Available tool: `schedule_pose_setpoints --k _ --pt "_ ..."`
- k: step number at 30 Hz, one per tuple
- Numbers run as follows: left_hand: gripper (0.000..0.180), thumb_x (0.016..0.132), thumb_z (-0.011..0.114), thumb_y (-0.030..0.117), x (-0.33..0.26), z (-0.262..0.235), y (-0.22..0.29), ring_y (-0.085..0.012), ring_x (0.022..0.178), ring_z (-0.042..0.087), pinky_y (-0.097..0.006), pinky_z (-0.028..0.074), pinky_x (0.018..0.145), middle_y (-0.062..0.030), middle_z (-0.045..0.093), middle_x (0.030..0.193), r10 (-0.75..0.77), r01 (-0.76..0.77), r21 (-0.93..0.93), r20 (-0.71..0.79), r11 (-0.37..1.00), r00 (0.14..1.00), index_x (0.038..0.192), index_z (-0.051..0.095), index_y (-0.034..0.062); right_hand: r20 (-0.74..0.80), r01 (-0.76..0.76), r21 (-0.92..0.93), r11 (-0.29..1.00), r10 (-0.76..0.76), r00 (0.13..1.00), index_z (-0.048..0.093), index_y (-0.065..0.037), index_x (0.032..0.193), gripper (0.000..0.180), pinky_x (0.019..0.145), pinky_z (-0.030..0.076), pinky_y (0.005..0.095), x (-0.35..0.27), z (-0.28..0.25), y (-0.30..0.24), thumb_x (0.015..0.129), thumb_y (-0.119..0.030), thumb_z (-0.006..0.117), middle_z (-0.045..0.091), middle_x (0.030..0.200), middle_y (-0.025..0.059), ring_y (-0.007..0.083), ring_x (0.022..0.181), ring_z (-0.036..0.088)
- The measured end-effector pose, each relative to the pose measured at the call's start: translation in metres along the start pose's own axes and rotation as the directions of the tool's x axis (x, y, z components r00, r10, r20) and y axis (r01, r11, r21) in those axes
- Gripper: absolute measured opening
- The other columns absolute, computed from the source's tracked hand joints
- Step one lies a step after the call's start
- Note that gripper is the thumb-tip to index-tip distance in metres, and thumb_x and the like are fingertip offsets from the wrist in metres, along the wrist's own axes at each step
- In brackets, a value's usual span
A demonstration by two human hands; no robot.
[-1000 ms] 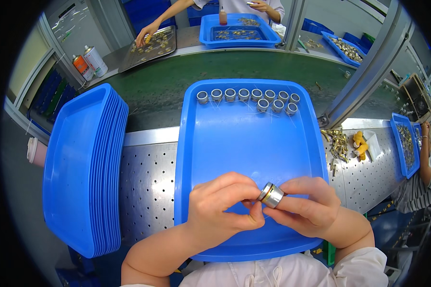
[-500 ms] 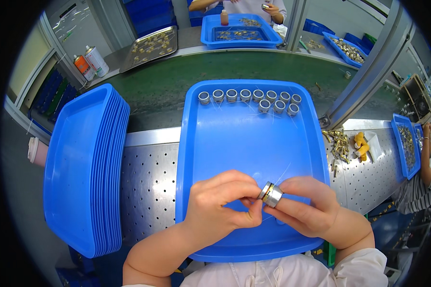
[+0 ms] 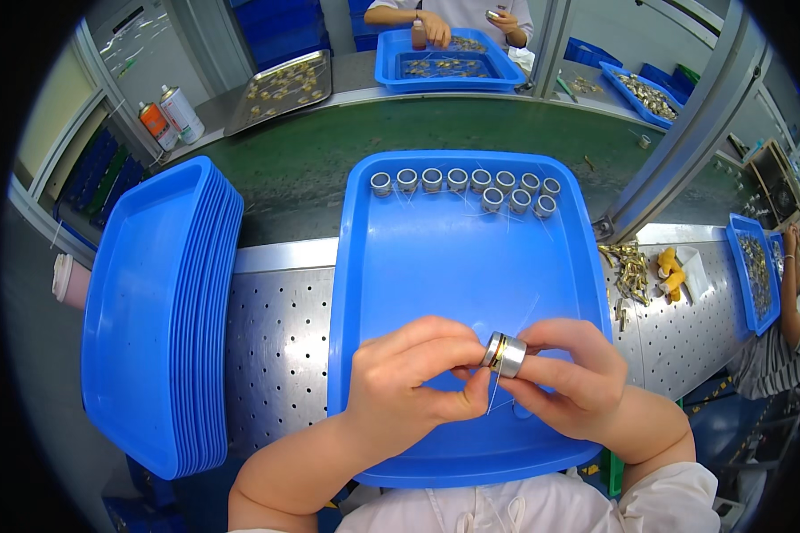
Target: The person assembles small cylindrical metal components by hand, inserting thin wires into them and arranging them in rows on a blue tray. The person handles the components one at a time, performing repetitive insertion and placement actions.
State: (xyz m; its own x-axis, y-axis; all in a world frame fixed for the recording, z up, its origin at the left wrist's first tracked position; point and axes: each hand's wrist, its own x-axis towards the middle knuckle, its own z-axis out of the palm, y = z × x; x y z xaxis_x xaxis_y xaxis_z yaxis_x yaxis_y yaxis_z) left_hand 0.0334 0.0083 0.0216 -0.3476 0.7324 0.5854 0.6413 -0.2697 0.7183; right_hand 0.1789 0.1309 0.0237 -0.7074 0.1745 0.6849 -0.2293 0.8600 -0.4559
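Between my two hands, above the near part of a blue tray (image 3: pixel 436 266), is a short silver metal cylinder (image 3: pixel 509 356) with a dark and yellowish band near its left end. A thin wire (image 3: pixel 494 391) hangs from it toward me. My left hand (image 3: pixel 418 369) pinches its left end with thumb and fingers. At the right end, my right hand (image 3: pixel 571 377) grips it the same way. Several similar metal rings (image 3: pixel 457 180) with thin wires stand along the tray's far edge, most in one row and a few in a second row at the right.
Left stands a stack of blue trays (image 3: pixel 164 320). Brass pieces (image 3: pixel 629 271) and yellow finger covers (image 3: pixel 671 274) lie on the perforated metal table at right. Beyond the green belt (image 3: pixel 284 178), a co-worker's hands (image 3: pixel 436 28) are over another blue tray (image 3: pixel 449 84). A metal post (image 3: pixel 684 133) rises right.
The cylinder has turned in my fingers, and its wire now hangs down toward me. Across the belt, the co-worker's hand has reached down into their tray.
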Motion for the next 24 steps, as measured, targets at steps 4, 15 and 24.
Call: schedule_pose_setpoints --k 4,15,24 --pt "0.022 0.056 0.072 -0.002 -0.0011 -0.0010 0.0004 -0.0156 0.060 0.063 -0.023 0.051 0.054 -0.0084 0.064 0.075 0.027 -0.028 0.030 0.002 0.999 1.000 0.076 0.066 0.0036 0.002 0.015 0.007 1.000 -0.015 1.000 0.068 -0.004 0.092 0.027 0.058 0.053 0.0260 -0.0019 0.0012 0.0002 0.066 -0.004 0.078 0.060 0.095 0.0108 0.0176 0.071 0.063" --pt "0.019 0.065 0.072 -0.004 0.0014 0.0000 -0.0042 -0.0137 0.065 0.063 -0.024 0.052 0.057 -0.0082 0.065 0.082 -0.065 0.067 -0.136 0.017 0.989 0.998 0.082 0.067 0.0023 -0.015 -0.056 0.044 0.997 0.057 0.998 0.068 -0.004 0.090 0.026 0.059 0.053 0.0268 0.0014 0.0011 0.0049 0.066 -0.002 0.077 0.060 0.095 0.0115 0.0195 0.072 0.063" --pt "0.017 0.061 0.071 -0.004 -0.0010 -0.0008 -0.0002 -0.0150 0.064 0.064 -0.023 0.052 0.058 -0.0081 0.065 0.078 -0.098 0.100 -0.083 0.025 0.992 0.995 0.076 0.066 0.0021 -0.028 0.086 -0.059 0.995 -0.088 0.996 0.067 -0.002 0.090 0.028 0.058 0.052 0.0273 -0.0011 0.0036 0.0049 0.064 0.000 0.077 0.060 0.095 0.0132 0.0204 0.071 0.063"
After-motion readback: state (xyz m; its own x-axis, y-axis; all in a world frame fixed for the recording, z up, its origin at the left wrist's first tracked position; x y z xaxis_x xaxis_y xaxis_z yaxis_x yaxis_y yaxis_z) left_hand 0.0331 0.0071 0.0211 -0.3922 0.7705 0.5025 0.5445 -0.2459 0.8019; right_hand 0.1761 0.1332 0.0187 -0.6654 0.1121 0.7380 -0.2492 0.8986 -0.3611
